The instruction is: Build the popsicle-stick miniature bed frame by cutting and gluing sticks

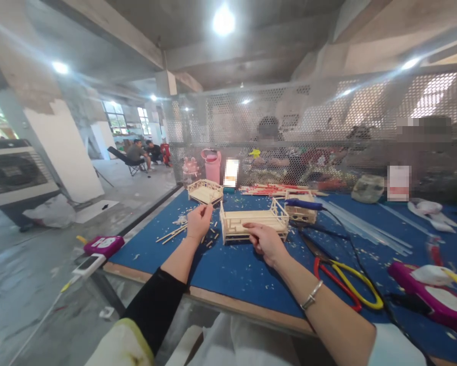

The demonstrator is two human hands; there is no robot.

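- Found the largest bed-like frame (254, 216) standing upright on the blue tabletop (232, 274), straight ahead and between the two hands.
- Saw its long axis running left to right, roughly in line with the table's near edge, with the raised ends at left and right.
- Judged the right hand (267, 245) nearer: placed at the near long side, index finger stretched over the front rail, apparently touching. Could not tell whether to count any small stick as held there.
- Saw the left hand (199, 222) just beside the frame's left end, with thumb and fingers drawn close as in a pinch. Could not make out anything between those fingertips, nor tell whether to call them fully closed.
- Noted the hands apart from each other, with part of the frame's front between.
- Spotted a second frame (205, 193) just beyond the left hand, and a third (306, 216) past the right end, with a blue-handled tool (303, 204) across it.
- Noticed loose sticks (171, 234) and offcuts (209, 244) near the left hand, clear strips (365, 229) and red-and-yellow-handled cutters (327, 260) off to the right.
- Looked for writing: found only pale marks on a purple case (104, 245) at the left corner, too blurred to read. Could read no brand or label anywhere.
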